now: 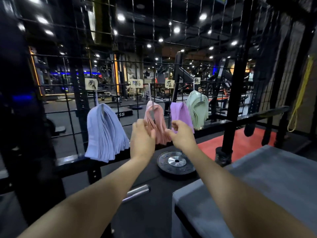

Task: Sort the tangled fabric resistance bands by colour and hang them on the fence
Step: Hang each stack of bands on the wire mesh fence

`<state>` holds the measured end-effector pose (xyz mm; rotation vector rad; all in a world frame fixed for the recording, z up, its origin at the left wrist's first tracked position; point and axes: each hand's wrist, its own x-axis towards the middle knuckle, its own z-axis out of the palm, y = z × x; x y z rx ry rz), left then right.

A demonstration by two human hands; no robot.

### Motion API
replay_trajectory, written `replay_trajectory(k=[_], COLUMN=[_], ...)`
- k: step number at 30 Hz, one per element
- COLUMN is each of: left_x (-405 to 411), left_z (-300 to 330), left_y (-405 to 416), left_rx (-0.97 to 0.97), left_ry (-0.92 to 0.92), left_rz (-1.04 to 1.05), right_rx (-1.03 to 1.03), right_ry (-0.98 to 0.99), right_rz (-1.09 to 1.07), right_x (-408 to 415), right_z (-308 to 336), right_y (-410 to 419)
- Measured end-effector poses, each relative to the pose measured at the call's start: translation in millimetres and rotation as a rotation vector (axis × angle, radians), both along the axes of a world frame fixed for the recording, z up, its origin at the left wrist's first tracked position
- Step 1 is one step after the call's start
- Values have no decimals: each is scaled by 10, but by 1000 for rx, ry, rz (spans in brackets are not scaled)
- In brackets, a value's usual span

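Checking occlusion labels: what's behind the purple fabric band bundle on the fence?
Behind the purple fabric band bundle hangs the mint-green fabric band bundle, its left part covered. The black wire fence continues behind. The purple bundle's hook is hidden; the right hand covers its lower edge.

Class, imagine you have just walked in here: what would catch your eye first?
Four pastel bunches of bands hang on the dark wire fence: blue bands leftmost, then pink bands, purple bands, green bands. Both hands reach up, left hand at the pink, right hand at the purple.

The left hand [143, 133] hides the pink bands' [155, 117] lower edge; the paper labels' [136, 83] characters are too blurred to read.
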<state>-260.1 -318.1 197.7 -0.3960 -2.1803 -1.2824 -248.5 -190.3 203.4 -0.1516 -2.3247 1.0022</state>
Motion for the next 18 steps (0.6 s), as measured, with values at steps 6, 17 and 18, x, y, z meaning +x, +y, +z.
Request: replay_trajectory(k=[6,17,18], left_x=[-319,-465,-443], left_z=[76,148,155], left_y=[74,159,135], left_rx=[28,-156,-177], left_ry=[-87,-179,-168], left_rz=[77,156,160], right_rx=[-16,51,71], right_ry=[-6,-37,-44], right_rz=[11,-13,-28], right_x=[-196,-284,-292], right_z=[-7,-76,-85], right_y=[-91,-87,-79])
